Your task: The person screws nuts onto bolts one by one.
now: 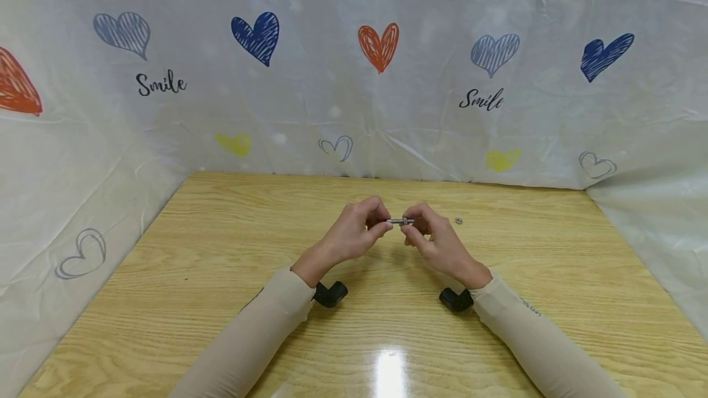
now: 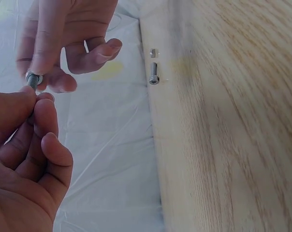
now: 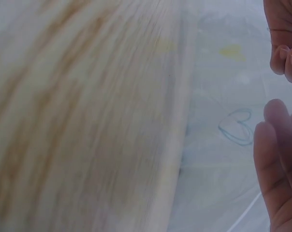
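Observation:
In the head view, my left hand (image 1: 356, 229) pinches one end of a small metal bolt (image 1: 395, 221), which lies roughly level above the table. At the other end, the thumb and fingertips of my right hand (image 1: 437, 241) grip a nut (image 1: 406, 221) around the threads. The left wrist view shows the threaded bolt (image 2: 33, 84) between the left thumb and forefinger, its head hidden by the fingers. The nut (image 2: 37, 76) there is partly covered by the right fingers. Only parts of both hands appear in the right wrist view, where bolt and nut are out of frame.
A second bolt (image 2: 154, 75) with a socket head lies on the wooden table (image 1: 221, 220), near another loose nut (image 2: 154, 52). Small hardware (image 1: 458, 220) shows right of my right hand. A white sheet (image 1: 332, 78) with printed hearts hangs behind the table's far edge.

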Tool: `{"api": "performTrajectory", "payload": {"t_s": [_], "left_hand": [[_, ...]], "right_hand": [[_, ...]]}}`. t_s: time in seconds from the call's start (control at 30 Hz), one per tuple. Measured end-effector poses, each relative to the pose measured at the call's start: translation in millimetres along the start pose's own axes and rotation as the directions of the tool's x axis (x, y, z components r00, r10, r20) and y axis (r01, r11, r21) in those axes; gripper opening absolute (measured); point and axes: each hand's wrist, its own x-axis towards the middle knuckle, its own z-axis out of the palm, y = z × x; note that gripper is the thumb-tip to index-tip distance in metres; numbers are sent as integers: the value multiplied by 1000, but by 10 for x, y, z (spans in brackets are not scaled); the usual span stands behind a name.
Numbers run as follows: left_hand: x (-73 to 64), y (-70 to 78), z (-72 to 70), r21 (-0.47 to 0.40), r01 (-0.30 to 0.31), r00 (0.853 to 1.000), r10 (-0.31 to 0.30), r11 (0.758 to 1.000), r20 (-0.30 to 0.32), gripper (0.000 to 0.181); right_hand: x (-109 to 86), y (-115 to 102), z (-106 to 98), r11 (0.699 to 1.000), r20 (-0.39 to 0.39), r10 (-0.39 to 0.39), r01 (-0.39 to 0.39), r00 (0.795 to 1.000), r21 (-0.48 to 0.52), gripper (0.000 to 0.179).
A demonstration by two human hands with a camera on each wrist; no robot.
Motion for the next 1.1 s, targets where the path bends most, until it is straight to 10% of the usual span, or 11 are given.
{"api": "performTrajectory", "payload": {"t_s": [1.1], "left_hand": [[-2,-6,7,0,5,1000,-5,1000,10,6]], "right_hand": [[10,-161,-7,999,-3,19,-19,1000,-28,11]]}}
